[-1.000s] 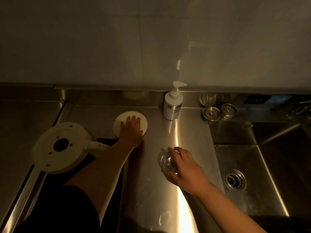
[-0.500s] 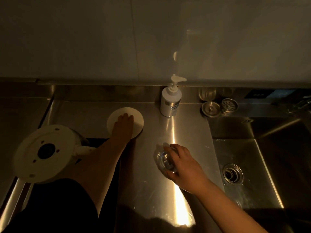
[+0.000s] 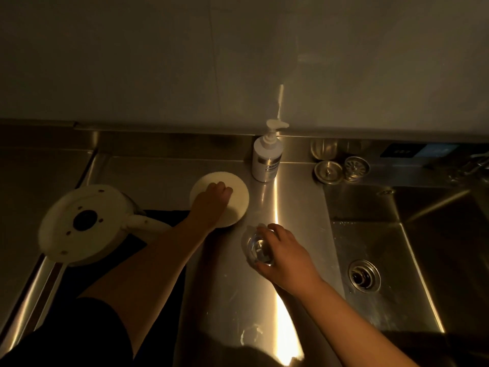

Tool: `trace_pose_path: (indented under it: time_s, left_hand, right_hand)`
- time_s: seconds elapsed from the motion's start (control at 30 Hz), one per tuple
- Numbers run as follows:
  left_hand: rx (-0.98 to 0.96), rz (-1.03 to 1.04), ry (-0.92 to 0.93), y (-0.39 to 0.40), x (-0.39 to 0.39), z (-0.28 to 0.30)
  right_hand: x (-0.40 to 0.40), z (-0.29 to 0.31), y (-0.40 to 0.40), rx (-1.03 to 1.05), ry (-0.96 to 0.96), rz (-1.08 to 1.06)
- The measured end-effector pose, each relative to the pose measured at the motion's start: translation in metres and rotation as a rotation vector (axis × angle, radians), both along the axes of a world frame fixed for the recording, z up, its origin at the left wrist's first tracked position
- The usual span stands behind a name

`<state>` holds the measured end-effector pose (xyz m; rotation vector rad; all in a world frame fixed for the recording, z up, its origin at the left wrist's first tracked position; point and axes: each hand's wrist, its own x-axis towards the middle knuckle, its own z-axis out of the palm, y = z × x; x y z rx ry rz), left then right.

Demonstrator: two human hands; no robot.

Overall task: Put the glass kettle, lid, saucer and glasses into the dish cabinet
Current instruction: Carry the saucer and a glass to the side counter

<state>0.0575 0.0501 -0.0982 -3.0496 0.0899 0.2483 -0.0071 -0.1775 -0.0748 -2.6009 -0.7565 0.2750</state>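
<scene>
One upturned kettle (image 3: 84, 223), white base facing up with a dark round socket at its centre, is sitting at the far left on a dark mat (image 3: 158, 221), its handle pointing right toward the forearm. The glass body is hidden under the base from this angle.

One left hand (image 3: 210, 201) is lying palm-down on one white round saucer (image 3: 238, 197), fingers spread flat and pressing on it, not curled around the rim. The saucer is resting flat on the stainless-steel counter (image 3: 225, 300), just beside the mat's far right corner.

One white pump bottle (image 3: 266, 161) is standing upright against the back ledge, behind and right of the saucer.

One clear drinking glass (image 3: 258, 250) is standing on the counter in front of the saucer, close to it but apart. One right hand (image 3: 287, 256) is wrapping it from the right, thumb and fingers closing around the rim and wall.

Two round metal sink strainers (image 3: 341, 169) are sitting side by side on the ledge right of the bottle.

One sink basin (image 3: 423, 234) is occupying the right, with one drain (image 3: 364, 277) in its floor.

No second glass or lid is showing clearly; the light is dim.
</scene>
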Motion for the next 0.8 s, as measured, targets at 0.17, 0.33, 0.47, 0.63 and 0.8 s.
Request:
trace_pose_path:
  time_s: [0.17, 0.33, 0.47, 0.63, 0.8]
  left_hand:
    - [0.024, -0.036, -0.078, -0.025, -0.04, 0.011]
    - [0.034, -0.114, -0.036, -0.041, -0.089, 0.016]
    - [0.059, -0.09, -0.028, -0.047, -0.139, 0.033]
    - [0.051, -0.18, -0.076, -0.042, -0.202, 0.076]
    - [0.048, -0.064, 0.034, -0.029, -0.257, 0.096]
  right_hand:
    - [-0.019, 0.001, -0.016, 0.009, -0.009, -0.039]
    - [-0.041, 0.01, -0.033, 0.071, 0.006, -0.069]
    - [-0.062, 0.022, -0.036, 0.068, 0.003, -0.041]
    - [-0.098, 0.04, -0.037, 0.035, -0.041, 0.039]
    - [-0.144, 0.061, -0.021, 0.016, -0.116, 0.12]
